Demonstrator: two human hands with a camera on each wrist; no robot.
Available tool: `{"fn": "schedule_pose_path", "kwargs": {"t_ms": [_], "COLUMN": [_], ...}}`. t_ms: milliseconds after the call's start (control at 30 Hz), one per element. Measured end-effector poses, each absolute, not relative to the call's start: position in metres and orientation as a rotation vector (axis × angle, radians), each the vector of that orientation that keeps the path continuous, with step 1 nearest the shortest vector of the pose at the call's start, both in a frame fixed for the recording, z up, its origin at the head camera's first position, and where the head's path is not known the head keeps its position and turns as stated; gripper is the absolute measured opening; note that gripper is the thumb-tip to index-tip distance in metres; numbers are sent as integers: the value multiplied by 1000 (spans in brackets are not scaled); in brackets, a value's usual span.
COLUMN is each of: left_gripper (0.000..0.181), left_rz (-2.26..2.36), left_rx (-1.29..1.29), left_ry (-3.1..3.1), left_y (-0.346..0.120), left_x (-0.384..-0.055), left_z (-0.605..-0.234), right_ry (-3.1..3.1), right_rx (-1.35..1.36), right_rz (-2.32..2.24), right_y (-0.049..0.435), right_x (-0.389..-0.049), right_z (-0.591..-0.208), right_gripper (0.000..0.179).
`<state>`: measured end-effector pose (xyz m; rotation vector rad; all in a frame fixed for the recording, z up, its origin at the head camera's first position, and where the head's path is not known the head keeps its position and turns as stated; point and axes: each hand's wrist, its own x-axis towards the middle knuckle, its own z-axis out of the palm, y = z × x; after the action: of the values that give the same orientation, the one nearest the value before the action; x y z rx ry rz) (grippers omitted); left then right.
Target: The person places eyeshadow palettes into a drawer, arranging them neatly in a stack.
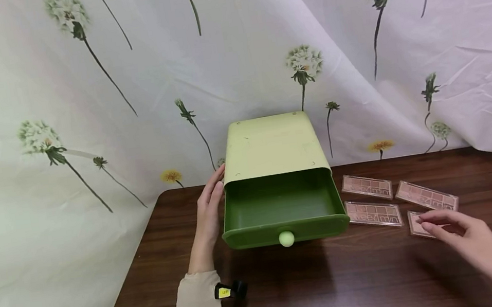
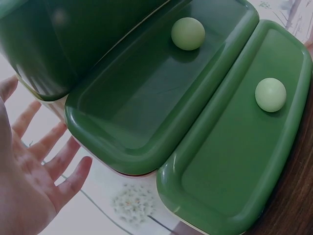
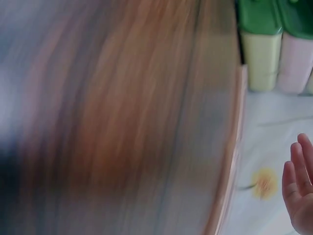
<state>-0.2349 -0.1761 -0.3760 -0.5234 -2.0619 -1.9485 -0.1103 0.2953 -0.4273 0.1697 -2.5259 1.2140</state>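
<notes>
A drawer unit (image 1: 273, 144) with a pale yellow-green top stands near the back of the table. Its top green drawer (image 1: 286, 232) is pulled out, with a round pale green knob on the front. Two green drawer fronts (image 2: 146, 98) show below it in the left wrist view. My left hand (image 1: 209, 215) rests along the unit's left side, fingers spread and nearly straight. Over a small pink palette (image 1: 416, 224) at right, my right hand (image 1: 467, 236) hovers with loosely bent fingers, covering part of it. Whether the fingertips touch the palette cannot be told.
Three more clear-lidded palettes lie right of the unit: an upper one (image 1: 367, 187), a lower one (image 1: 372, 213) and a slanted one (image 1: 426, 195). A dandelion-print cloth (image 1: 234, 61) hangs behind the dark wooden table (image 1: 283, 294). Much of the right wrist view is blurred.
</notes>
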Motion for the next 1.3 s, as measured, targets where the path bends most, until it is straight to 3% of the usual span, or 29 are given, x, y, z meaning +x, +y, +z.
{"fn": "schedule_pose_path", "kwargs": {"t_ms": [533,1300], "left_gripper": [45,44], "left_rz": [-1947,-1956], "left_rx": [-521,-501], "left_ry": [-2061,-2072], "left_y": [-177,-175], "left_x": [-236,-234], "left_z": [-376,-375], "right_ry": [-2685,-2753], "right_rx": [266,438], "right_rz": [856,640], "right_y": [364,385], "right_x": [-132,-154], "right_z": [-451,-473], "right_gripper": [41,65]}}
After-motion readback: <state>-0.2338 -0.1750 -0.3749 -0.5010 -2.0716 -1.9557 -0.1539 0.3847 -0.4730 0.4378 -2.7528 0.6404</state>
